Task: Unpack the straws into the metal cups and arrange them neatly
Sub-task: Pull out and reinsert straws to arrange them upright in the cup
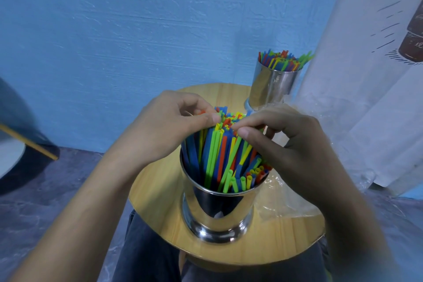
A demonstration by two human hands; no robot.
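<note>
A shiny metal cup (219, 208) stands near the front of the round wooden table (158, 199), packed with coloured straws (219, 155) in green, blue, red and yellow. My left hand (169, 126) curls round the straw tops from the left, thumb pressed against them. From the right, my right hand (286, 139) pinches the straw tops with thumb and fingers. A few shorter straws lean low at the cup's right rim. A second metal cup (272, 87), also full of straws (283, 59), stands at the table's far right edge.
Crumpled clear plastic wrapping (288, 204) lies on the table under my right arm. A white curtain (366, 75) hangs at the right, close to the far cup. A blue wall is behind. My legs in dark trousers (148, 254) are under the table's near edge.
</note>
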